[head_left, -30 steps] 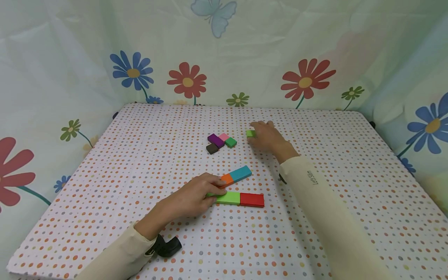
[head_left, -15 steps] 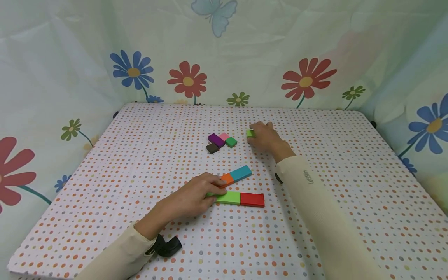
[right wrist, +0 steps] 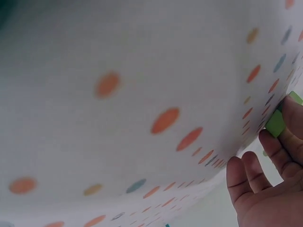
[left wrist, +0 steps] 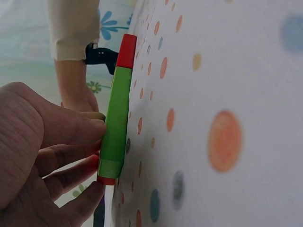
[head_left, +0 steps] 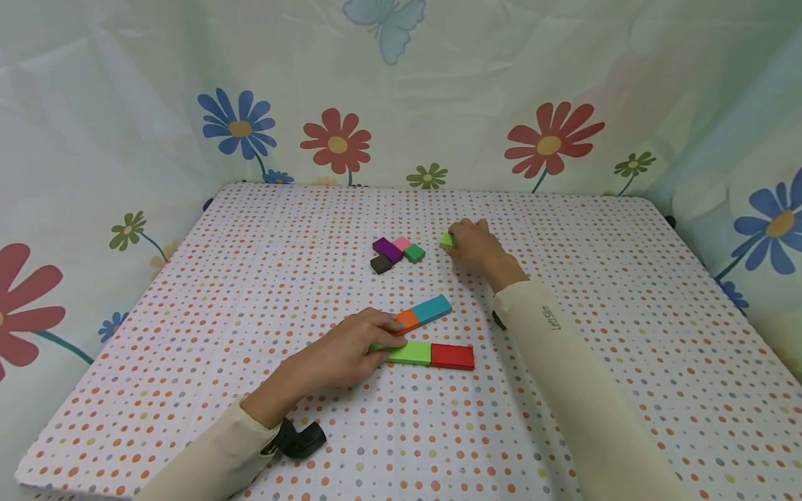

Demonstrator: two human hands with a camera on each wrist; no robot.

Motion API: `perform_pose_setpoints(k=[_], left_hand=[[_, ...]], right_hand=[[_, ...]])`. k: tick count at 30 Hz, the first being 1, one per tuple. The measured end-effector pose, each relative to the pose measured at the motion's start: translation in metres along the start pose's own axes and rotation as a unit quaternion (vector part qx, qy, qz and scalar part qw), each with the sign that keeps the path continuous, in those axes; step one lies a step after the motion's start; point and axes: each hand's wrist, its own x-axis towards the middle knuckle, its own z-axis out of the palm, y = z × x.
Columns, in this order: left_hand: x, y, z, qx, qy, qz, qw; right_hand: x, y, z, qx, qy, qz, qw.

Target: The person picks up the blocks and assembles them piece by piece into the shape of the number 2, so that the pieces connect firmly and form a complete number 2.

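Observation:
My left hand (head_left: 343,349) rests over two short rows of flat blocks. Thumb and index finger hold the left part of the nearer row, where a light green block (head_left: 410,353) meets a red block (head_left: 452,356). Another fingertip touches the orange block (head_left: 407,320), which lies end to end with a blue block (head_left: 432,309). In the left wrist view, the thumb lies against the side of the green piece (left wrist: 117,118), and an orange-red end shows below it. Farther back, my right hand (head_left: 477,249) pinches a small light green block (head_left: 447,241), partly hidden by the fingers.
Left of the right hand lies a cluster of purple (head_left: 387,249), pink (head_left: 402,243), green (head_left: 414,253) and dark brown (head_left: 380,264) blocks. A dotted cloth (head_left: 282,278) covers the table, and a flowered curtain (head_left: 464,83) stands behind it.
The right hand has shifted slightly and its small green block has turned a little, with less of it showing. The left hand and the rows beneath it stay in place.

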Motion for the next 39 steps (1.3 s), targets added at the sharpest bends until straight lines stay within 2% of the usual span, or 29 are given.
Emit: perform_pose_setpoints(k=[14, 27, 39], left_hand=[[-0.001, 0.0, 0.001, -0.005, -0.002, -0.013, 0.9999], [0.0, -0.001, 0.001, -0.004, 0.0, -0.004, 1.0], [0.001, -0.001, 0.0, -0.001, 0.003, 0.007, 1.0]], right_hand=[[0.002, 0.001, 0.0, 0.021, 0.008, -0.006, 1.0], [-0.008, -0.014, -0.008, 0.036, 0.099, -0.066, 0.992], [-0.017, -0.019, -0.01, 0.059, 0.139, -0.11, 0.982]])
